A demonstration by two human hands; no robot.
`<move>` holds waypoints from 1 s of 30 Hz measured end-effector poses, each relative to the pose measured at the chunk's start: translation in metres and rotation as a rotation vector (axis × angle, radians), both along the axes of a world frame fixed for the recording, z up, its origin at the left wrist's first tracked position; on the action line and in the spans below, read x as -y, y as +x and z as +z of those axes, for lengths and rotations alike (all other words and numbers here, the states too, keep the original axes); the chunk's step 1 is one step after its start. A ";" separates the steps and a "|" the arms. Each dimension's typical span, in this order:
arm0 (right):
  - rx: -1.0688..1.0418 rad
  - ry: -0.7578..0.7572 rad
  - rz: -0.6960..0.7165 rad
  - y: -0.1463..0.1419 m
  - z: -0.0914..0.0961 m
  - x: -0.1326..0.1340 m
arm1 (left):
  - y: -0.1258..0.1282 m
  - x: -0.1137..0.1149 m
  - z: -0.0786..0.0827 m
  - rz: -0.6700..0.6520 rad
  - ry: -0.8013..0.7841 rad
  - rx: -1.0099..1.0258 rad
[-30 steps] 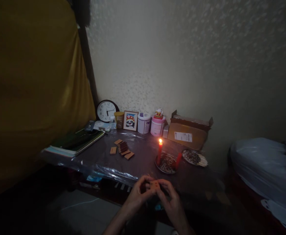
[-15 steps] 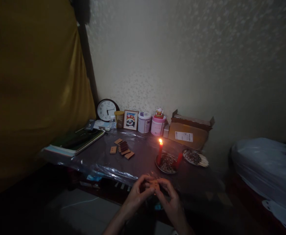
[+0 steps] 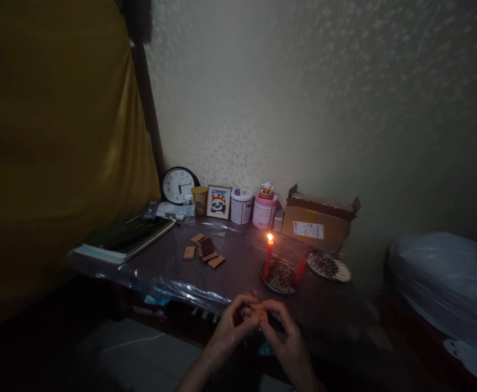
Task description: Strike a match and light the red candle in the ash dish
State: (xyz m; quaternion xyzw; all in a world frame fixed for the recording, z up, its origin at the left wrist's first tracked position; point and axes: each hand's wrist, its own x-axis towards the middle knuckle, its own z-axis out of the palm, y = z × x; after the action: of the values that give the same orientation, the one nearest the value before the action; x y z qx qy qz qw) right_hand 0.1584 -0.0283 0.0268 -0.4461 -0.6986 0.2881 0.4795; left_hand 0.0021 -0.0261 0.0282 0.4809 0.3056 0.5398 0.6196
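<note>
Above the table's front edge, both hands meet on a small tan matchbox (image 3: pixel 259 312). My left hand (image 3: pixel 236 318) pinches its left side between thumb and fingers. On the other side, my right hand (image 3: pixel 282 325) grips it with thumb and fingertips. Fingers cover part of the box, and its print is too dim to read. Just beyond the hands, a lit red candle (image 3: pixel 268 260) stands upright on a round metal plate (image 3: pixel 281 291). A shorter unlit red candle (image 3: pixel 301 269) leans at the plate's right side. Dark bits lie scattered between the candles.
More tan boxes with dark sides (image 3: pixel 207 247) lie in a loose pile left of centre. A second plate (image 3: pixel 322 262) holds pale thin sticks (image 3: pixel 342 271). Along the wall stand a clock (image 3: pixel 179 185), picture frame (image 3: pixel 218 202), tins (image 3: pixel 241 207) and an open cardboard box (image 3: pixel 317 223).
The view has shifted slightly, so the scene sits a little lower and further right. Both hands keep hold of the matchbox, with its face turned a little more into view.
</note>
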 end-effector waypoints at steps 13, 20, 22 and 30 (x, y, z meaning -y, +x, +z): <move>0.025 0.047 0.011 0.000 0.002 -0.003 | -0.001 -0.001 -0.003 -0.031 -0.004 0.001; 0.037 0.078 0.038 0.002 0.000 -0.004 | 0.000 -0.004 -0.006 -0.016 0.034 -0.015; 0.042 0.091 0.042 0.002 0.000 -0.004 | 0.000 -0.005 -0.007 -0.013 0.046 -0.034; 0.048 0.130 0.010 0.003 0.001 -0.004 | 0.001 -0.006 -0.007 0.001 0.066 -0.055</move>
State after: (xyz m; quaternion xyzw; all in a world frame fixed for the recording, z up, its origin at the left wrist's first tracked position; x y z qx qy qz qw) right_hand 0.1611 -0.0244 0.0273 -0.4172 -0.7295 0.2337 0.4890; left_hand 0.0026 -0.0202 0.0210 0.5154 0.3050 0.5365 0.5946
